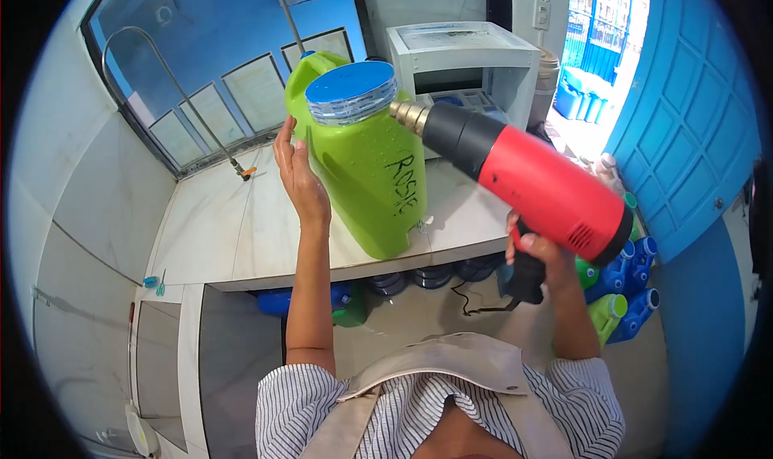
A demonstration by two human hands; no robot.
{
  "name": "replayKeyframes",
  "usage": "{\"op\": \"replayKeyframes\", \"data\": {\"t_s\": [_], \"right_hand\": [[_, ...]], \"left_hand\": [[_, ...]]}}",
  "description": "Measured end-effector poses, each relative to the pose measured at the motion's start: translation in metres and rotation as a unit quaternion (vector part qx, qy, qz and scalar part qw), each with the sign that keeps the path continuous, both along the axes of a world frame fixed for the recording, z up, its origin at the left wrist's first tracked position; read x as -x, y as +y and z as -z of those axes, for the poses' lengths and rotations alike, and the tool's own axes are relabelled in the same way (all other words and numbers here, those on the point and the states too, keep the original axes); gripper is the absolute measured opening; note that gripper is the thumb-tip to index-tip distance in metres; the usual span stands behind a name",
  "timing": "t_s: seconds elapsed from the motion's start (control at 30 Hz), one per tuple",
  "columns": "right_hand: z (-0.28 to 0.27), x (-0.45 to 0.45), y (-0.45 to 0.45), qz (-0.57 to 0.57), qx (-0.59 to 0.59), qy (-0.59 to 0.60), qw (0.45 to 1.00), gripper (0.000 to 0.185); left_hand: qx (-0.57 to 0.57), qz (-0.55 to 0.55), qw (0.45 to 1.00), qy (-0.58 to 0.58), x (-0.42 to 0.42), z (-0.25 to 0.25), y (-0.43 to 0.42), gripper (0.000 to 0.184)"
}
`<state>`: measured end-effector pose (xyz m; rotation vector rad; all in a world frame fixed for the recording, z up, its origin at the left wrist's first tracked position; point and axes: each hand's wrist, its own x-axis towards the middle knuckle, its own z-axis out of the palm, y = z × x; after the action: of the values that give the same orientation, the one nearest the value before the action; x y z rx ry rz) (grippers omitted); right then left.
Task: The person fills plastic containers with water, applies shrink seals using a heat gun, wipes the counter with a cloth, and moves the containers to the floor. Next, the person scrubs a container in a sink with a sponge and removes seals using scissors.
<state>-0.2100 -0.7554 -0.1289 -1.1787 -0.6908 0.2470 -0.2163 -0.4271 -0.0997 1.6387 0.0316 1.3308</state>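
Note:
A tall lime-green water jug [354,177] stands upright on the tiled counter, with black handwriting on its side. Its wide blue lid [352,82] has a clear, wrinkled plastic band [354,109] around its edge. My left hand [303,177] is at the jug's left side, palm toward it and fingers stretched out; whether it touches the jug I cannot tell. My right hand [541,254] is wrapped round the black handle of a red and black heat gun [547,181]. The gun's metal nozzle [409,117] points at the band from the right, very close to it.
A curved metal faucet pipe [173,80] with an orange valve rises at the counter's left. Behind the jug stands a white cabinet [463,48]. Several blue and green jugs [632,270] sit on the floor at right, near a blue door [692,113]. Scissors [161,283] lie at left.

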Motion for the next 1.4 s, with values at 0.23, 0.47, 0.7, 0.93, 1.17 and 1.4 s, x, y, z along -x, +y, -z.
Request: {"op": "replayKeyframes", "data": {"t_s": [0.23,0.47,0.7,0.93,1.17,1.4], "right_hand": [[0.031,0.054,0.049,0.040,0.099,-0.083,0.991,0.030],[0.044,0.076,0.097,0.041,0.105,-0.183,0.977,0.032],[0.019,0.047,0.029,0.145,0.153,-0.216,0.953,0.033],[0.008,-0.061,-0.021,-0.019,-0.041,0.061,0.997,0.039],[-0.014,-0.166,0.000,-0.158,-0.069,0.152,0.973,0.037],[-0.048,-0.251,0.028,-0.244,-0.040,0.172,0.954,0.034]], "left_hand": [[0.041,0.018,0.998,-0.040,0.022,0.001,0.009,0.046],[0.074,0.058,0.995,-0.042,0.029,0.012,0.021,0.046],[-0.007,0.063,0.997,0.036,0.006,0.003,-0.001,0.052],[-0.038,0.057,0.997,0.047,-0.019,0.002,-0.028,0.059],[-0.366,-0.248,0.869,0.222,-0.031,-0.071,-0.036,0.064],[-0.306,-0.184,0.886,0.295,-0.041,-0.110,-0.031,0.066]]}}
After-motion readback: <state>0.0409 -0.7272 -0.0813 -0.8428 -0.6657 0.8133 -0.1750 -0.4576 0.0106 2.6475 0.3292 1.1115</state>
